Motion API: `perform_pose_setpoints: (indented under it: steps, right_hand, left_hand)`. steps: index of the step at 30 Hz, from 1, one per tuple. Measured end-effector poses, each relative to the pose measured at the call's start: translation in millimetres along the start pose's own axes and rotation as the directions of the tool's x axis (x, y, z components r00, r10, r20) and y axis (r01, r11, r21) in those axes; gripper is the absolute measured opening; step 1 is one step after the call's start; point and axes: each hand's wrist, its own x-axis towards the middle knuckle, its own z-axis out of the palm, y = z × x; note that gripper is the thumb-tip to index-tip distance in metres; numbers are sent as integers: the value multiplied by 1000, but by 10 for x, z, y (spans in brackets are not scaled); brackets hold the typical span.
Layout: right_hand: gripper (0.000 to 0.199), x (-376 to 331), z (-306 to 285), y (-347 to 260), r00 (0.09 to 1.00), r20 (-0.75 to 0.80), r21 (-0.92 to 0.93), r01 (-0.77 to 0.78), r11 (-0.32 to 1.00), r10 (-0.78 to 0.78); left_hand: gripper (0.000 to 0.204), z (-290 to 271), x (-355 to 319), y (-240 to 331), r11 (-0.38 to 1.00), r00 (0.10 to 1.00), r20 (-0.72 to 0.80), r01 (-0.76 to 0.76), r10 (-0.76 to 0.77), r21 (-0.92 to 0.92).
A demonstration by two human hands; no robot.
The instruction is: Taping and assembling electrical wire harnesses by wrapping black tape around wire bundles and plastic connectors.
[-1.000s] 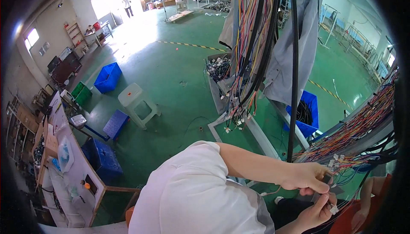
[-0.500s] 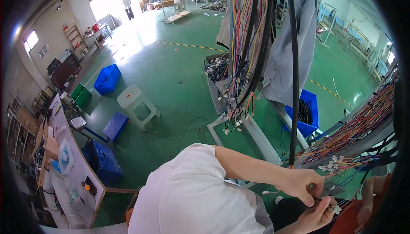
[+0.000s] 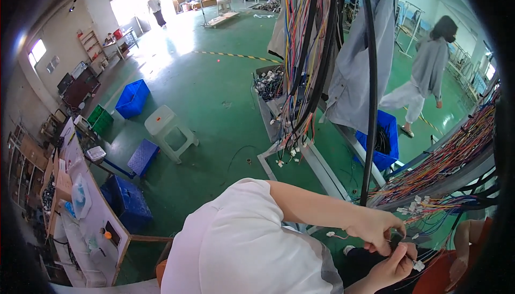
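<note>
left hand (image 3: 375, 228), right hand (image 3: 391, 270), white connector (image 3: 418, 265): below-right of the hanging wire bundle (image 3: 315, 26). both hands meet on a small dark piece (image 3: 396, 238). left of bundle: pale stool (image 3: 162, 119). right of it: grey garment (image 3: 351, 74); blue crate (image 3: 387, 161), lower; person in grey (image 3: 428, 71), farther out.

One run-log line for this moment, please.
Left hand: pinching dark piece | Right hand: curled, grip unclear, white connector beside it | Nearby: coloured wire bundle
</note>
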Motion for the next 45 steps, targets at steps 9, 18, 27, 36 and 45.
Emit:
perform_pose_setpoints:
  steps: [9, 18, 27, 36, 45]
  right_hand:
    - [27, 123, 21, -284, 963, -121, -385, 179, 905, -242]
    - [38, 100, 42, -286, 973, -171, 289, -103, 952, 157]
    - [42, 114, 206, -376, 979, -174, 126, 128, 984, -105]
    - [31, 160, 117, -535, 937, -171, 595, -149, 790, 305]
    - [43, 115, 141, -406, 956, -287, 216, 8, 976, 56]
  left_hand:
    - [28, 80, 15, 77, 886, 969, -105, -247, 224, -393]
    - [34, 33, -36, 14, 950, 949, -97, -287, 299, 123]
    - [42, 59, -54, 57, 983, 997, -67, -44, 32, -180]
    - [37, 82, -214, 193, 858, 880, -15, -467, 475, -214]
    - [51, 37, -106, 63, 689, 872, -73, -328, 484, 646]
